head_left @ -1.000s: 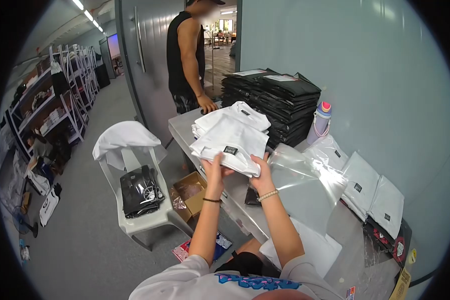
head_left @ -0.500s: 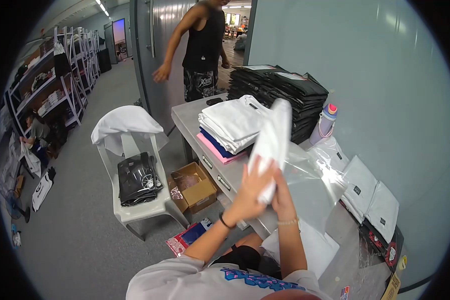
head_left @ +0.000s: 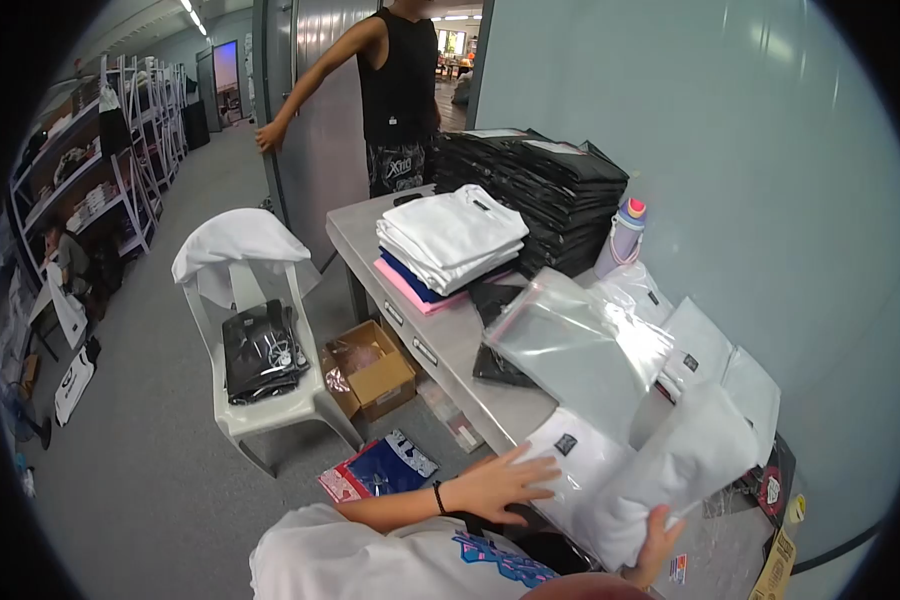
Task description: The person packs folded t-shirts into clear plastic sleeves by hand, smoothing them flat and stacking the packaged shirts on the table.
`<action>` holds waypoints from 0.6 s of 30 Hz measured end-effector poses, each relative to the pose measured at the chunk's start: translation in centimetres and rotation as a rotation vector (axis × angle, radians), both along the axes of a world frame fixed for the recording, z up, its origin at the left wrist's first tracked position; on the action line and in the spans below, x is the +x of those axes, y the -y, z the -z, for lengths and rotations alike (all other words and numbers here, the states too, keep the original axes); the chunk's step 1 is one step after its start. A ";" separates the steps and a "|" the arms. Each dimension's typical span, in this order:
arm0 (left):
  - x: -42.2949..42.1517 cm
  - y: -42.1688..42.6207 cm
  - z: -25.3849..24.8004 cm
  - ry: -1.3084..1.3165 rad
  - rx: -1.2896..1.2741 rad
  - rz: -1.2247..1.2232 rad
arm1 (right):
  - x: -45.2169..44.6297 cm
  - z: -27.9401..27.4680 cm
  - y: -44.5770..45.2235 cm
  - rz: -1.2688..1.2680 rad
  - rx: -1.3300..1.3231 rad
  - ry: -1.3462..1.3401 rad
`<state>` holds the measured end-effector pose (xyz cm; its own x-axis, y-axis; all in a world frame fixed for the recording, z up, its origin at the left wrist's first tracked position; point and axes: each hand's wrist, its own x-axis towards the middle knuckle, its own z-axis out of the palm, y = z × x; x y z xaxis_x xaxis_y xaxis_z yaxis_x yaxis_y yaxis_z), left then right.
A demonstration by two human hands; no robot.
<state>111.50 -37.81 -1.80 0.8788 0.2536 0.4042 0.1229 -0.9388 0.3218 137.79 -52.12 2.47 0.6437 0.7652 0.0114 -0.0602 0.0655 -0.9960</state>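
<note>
My right hand (head_left: 652, 552) grips the lower edge of a folded white T-shirt (head_left: 685, 455), which bulges upward over the table's right part. My left hand (head_left: 505, 487) has its fingers spread at the edge of another folded white shirt (head_left: 562, 460) with a small black neck label. Just beyond them lies a sheaf of clear plastic bags (head_left: 560, 345), its surface glaring in the light. Further back is a stack of folded shirts (head_left: 452, 235), white on top with navy and pink below.
A tall pile of black packages (head_left: 545, 185) and a lilac bottle (head_left: 622, 237) stand by the wall. White packaged shirts (head_left: 695, 345) lean at right. A chair (head_left: 245, 345) holds a black package; an open carton (head_left: 372, 370) sits on the floor. A person (head_left: 400, 90) stands at the door.
The folded white T-shirt has come down from mid-air to the table's right side. My left hand has let go of it and spread. The person's arm now reaches to the door edge.
</note>
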 end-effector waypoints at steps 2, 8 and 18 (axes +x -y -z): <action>0.7 -0.1 2.6 -0.072 0.104 -0.098 | 0.0 -0.7 3.3 0.083 0.126 -0.102; 2.0 0.3 4.0 -0.090 0.288 -0.188 | 0.7 0.6 10.7 0.045 0.290 -0.116; 1.9 1.0 2.9 -0.065 0.253 -0.194 | -2.4 2.6 16.0 -0.041 0.208 -0.154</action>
